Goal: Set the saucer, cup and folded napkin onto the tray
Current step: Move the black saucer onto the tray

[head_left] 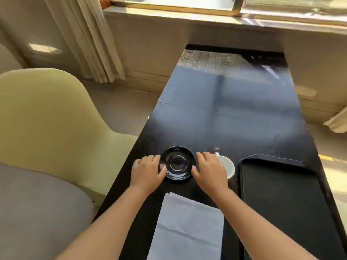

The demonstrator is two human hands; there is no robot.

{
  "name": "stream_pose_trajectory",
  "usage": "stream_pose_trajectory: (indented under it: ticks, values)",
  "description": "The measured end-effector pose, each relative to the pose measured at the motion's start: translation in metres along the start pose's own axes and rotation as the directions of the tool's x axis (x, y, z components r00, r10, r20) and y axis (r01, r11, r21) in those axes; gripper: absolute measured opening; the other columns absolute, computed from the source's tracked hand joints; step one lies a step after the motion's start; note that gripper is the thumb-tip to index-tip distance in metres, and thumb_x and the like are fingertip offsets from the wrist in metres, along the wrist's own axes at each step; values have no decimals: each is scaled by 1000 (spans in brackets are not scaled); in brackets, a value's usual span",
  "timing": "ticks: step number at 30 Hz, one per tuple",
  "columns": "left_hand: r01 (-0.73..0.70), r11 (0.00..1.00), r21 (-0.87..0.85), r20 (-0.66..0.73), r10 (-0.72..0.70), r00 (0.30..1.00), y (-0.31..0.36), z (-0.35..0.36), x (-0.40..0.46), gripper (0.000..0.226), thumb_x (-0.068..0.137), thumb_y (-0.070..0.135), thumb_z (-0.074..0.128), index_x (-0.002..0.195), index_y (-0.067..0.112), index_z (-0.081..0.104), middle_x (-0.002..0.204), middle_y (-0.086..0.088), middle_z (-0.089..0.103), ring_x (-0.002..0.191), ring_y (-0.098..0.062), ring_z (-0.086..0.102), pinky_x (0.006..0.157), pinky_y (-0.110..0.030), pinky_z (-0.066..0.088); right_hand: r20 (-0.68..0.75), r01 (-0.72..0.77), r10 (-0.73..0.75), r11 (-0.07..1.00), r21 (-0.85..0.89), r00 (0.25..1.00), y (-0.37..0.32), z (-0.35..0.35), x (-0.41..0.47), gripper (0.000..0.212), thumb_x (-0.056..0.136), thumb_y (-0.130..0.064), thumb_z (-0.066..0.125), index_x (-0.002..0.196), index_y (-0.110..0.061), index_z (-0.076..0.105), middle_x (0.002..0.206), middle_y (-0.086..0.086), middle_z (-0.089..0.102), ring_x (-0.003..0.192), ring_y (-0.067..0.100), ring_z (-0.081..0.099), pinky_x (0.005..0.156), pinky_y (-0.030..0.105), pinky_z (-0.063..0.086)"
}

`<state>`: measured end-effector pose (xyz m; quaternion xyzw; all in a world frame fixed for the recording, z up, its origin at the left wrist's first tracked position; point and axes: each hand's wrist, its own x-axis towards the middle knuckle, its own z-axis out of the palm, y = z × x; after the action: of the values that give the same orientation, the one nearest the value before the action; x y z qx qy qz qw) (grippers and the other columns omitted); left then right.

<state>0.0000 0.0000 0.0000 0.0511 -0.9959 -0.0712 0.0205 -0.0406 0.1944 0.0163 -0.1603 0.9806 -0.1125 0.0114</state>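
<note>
A black saucer [177, 162] is sitting on the dark wooden table [225, 113], near the middle of its width, and both hands are closing in on it from either side. The left hand [147, 170] is resting at the saucer's left rim, its fingers loosely curled with the thumb touching the near-left edge and the fingertips at the far-left edge. The right hand [210, 170] is mirroring it at the right rim, thumb against the near-right edge and fingers bent over the far-right edge. Both hands are half open, cupping the rim rather than clamped, and the saucer is lying flat on the table. Nothing is sitting in the saucer; its centre well is showing bare and glossy.

Just beside the right hand, on its right, a white cup [228, 166] is standing upright on the table, partly hidden behind the knuckles; what can be seen of its inside is looking empty. Right of the cup, a black rectangular tray [281, 203] is lying along the right side of the table, running toward the near edge, and it is holding nothing.

Near the person, between the forearms, a pale blue-grey folded napkin [187, 228] is lying flat on the table, well apart from the tray and just near of the saucer.

Left of the table, a pale green chair [47, 119] is standing.
</note>
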Motion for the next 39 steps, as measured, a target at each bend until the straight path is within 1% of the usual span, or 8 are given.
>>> stream_pose_trajectory:
  ticks: [11,17,21,27,31,33,37,39]
  values:
    - [32,999,23,88,-33,996,-20,95,51,59,88,46,49,136,13,39,120,-5,60,109,-21,55,89,-36,45,155,-120,116,993,12,981,14,97,41,58,87,-23,55,135,-3,30,128,14,45,112,30,46,84,34,46]
    - [58,998,-16,118,-56,991,-21,111,53,65,87,42,54,139,9,35,119,-7,61,109,-22,55,90,-37,45,190,-159,138,982,104,972,14,110,47,40,86,-14,57,121,-1,43,119,16,51,106,31,50,80,34,47]
    - [160,969,-189,193,-124,973,-15,114,48,66,89,28,58,143,5,26,129,-13,54,117,-25,51,96,-38,43,201,-204,159,952,228,967,13,113,45,20,86,-4,52,106,2,52,121,19,50,104,34,52,85,38,46]
    - [299,831,-470,207,-226,952,-10,107,25,72,85,11,66,144,7,26,136,-16,45,124,-24,44,95,-27,38,112,-257,231,863,434,966,10,116,25,34,83,8,52,118,7,53,131,18,49,119,31,47,96,36,42]
    - [295,726,-622,144,-265,954,-4,83,3,66,84,3,64,142,9,32,123,-11,51,109,-20,53,92,-30,48,31,-196,215,812,550,976,7,97,5,46,82,7,54,128,1,50,137,16,48,126,27,44,107,35,37]
    - [280,681,-677,108,-284,953,3,68,-6,60,86,3,62,140,13,37,116,-3,53,96,-11,56,78,-16,48,-24,-166,227,775,610,974,10,78,-7,47,81,8,57,127,0,52,133,15,52,120,28,50,101,40,45]
    - [243,552,-797,87,-293,952,36,37,-24,50,88,6,61,134,22,47,112,11,55,94,0,59,69,-2,46,-95,-180,367,645,743,925,32,37,-40,51,78,8,62,125,-10,56,106,6,63,85,11,63,75,2,45]
    - [223,504,-834,91,-273,958,60,27,-30,50,88,6,60,132,25,48,117,12,56,98,2,58,73,-2,46,-38,-251,469,537,805,883,53,20,-52,50,79,4,63,125,-15,57,98,-3,64,77,0,62,66,-4,41]
